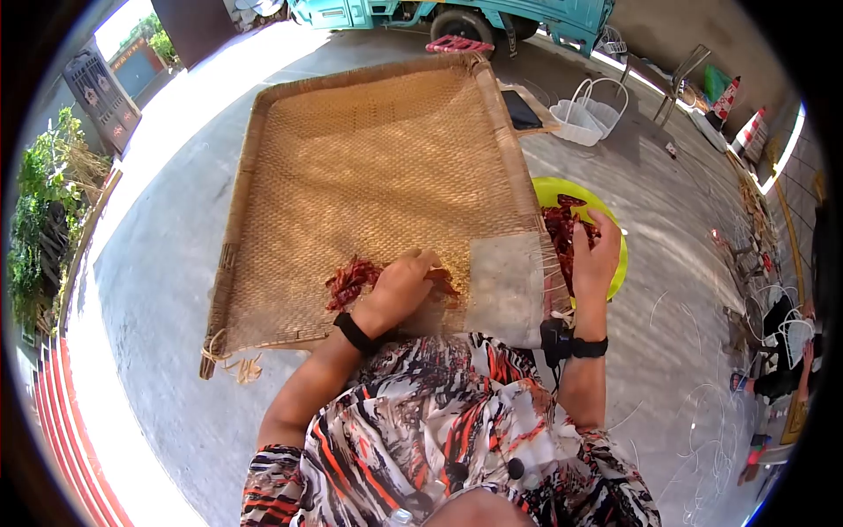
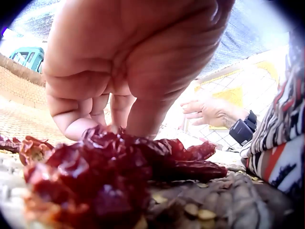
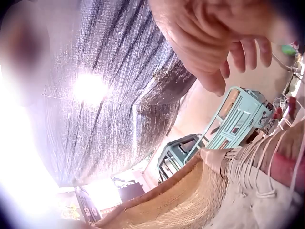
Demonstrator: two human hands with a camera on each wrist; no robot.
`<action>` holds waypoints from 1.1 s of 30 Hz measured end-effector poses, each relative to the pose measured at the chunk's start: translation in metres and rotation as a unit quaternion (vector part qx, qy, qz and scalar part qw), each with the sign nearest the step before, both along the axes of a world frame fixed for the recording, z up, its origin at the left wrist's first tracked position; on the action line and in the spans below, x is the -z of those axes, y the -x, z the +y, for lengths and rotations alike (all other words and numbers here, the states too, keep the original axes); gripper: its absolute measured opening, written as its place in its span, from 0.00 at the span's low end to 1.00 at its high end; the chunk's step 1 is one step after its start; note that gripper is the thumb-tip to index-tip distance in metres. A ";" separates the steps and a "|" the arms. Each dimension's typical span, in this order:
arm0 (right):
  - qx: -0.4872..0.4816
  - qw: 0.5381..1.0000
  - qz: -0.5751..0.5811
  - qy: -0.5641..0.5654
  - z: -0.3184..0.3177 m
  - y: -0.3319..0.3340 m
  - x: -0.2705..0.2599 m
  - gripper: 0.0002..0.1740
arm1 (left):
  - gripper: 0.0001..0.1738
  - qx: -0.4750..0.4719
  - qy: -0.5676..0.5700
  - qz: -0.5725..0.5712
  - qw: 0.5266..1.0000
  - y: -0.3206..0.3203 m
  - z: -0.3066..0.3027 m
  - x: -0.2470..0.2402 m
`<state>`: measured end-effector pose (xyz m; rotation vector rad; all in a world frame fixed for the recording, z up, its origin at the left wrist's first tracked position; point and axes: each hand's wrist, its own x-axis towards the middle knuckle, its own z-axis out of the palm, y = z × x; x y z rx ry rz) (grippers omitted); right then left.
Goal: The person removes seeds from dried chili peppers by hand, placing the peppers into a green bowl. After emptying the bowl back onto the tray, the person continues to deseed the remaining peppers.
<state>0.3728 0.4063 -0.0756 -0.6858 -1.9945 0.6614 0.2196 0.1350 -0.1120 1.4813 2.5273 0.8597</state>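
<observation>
Dried red peppers (image 1: 351,279) (image 2: 100,176) lie in a small heap near the front edge of a woven tray (image 1: 369,158) (image 3: 176,198). Over this heap the left hand (image 1: 399,285) (image 2: 128,57) points down, its fingers and thumb curled round some peppers; their tips are partly hidden behind the heap. Pale seeds (image 2: 206,213) are scattered beside it. The right hand (image 1: 595,255) (image 3: 214,43) is above a yellow-green bowl (image 1: 621,272) of dried peppers (image 1: 562,230), fingers loosely bent and apart, with nothing seen between them.
A pale patch (image 1: 505,285) covers the tray's front right corner, beside the bowl. Beyond the tray's right edge are a dark flat object (image 1: 521,110) and a white basket (image 1: 580,123). A turquoise vehicle (image 1: 369,13) stands at the back. Another person's arm (image 1: 805,373) shows far right.
</observation>
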 end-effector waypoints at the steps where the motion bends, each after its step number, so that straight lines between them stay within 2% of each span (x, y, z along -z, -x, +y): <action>1: -0.036 0.998 0.011 0.057 -0.006 -0.002 -0.001 0.18 | 0.16 -0.006 -0.027 -0.031 0.999 -0.001 0.001 -0.001; 3: -0.134 0.980 0.006 0.147 -0.030 0.000 -0.001 0.16 | 0.15 -0.015 -0.081 -0.092 0.992 -0.005 0.003 -0.009; 4: -0.200 0.971 -0.012 0.133 -0.039 0.004 0.002 0.17 | 0.15 -0.020 -0.086 -0.111 0.990 -0.008 0.004 -0.014; 6: -0.295 0.926 -0.135 0.193 -0.065 0.009 -0.011 0.18 | 0.15 -0.032 -0.099 -0.147 0.984 -0.014 0.006 -0.026; 9: -0.406 0.853 -0.158 0.286 -0.094 0.020 -0.005 0.20 | 0.15 -0.001 -0.097 -0.212 0.972 -0.027 0.005 -0.058; 12: -0.460 0.825 -0.105 0.311 -0.102 0.027 0.007 0.20 | 0.13 0.019 -0.174 -0.223 0.959 -0.027 0.002 -0.050; 13: -0.459 0.821 -0.108 0.322 -0.099 0.028 0.012 0.19 | 0.12 0.017 -0.156 -0.220 0.963 -0.027 0.000 -0.050; 15: -0.457 0.813 -0.116 0.342 -0.092 0.026 0.017 0.19 | 0.10 0.014 -0.121 -0.217 0.969 -0.025 -0.004 -0.050; 18: -0.415 0.830 -0.143 0.344 -0.094 0.018 0.005 0.17 | 0.07 -0.015 -0.109 -0.222 0.969 -0.023 -0.004 -0.049; 21: -0.331 0.876 -0.135 0.323 -0.084 0.014 -0.002 0.17 | 0.06 -0.045 -0.122 -0.253 0.959 -0.021 -0.005 -0.045; 24: -0.280 0.911 -0.048 0.298 -0.068 0.009 -0.009 0.17 | 0.06 -0.047 -0.143 -0.153 0.977 -0.015 -0.003 -0.033; 27: -0.190 0.978 -0.027 0.076 -0.033 0.004 -0.005 0.20 | 0.06 -0.086 -0.204 -0.073 0.972 -0.013 -0.004 -0.028; 30: -0.042 0.995 -0.089 0.032 -0.006 0.003 -0.007 0.25 | 0.06 -0.093 -0.229 -0.107 0.963 -0.009 -0.003 -0.022; 33: -0.015 0.991 -0.112 0.076 0.003 -0.004 -0.017 0.29 | 0.06 -0.112 -0.269 -0.142 0.946 -0.006 -0.001 -0.014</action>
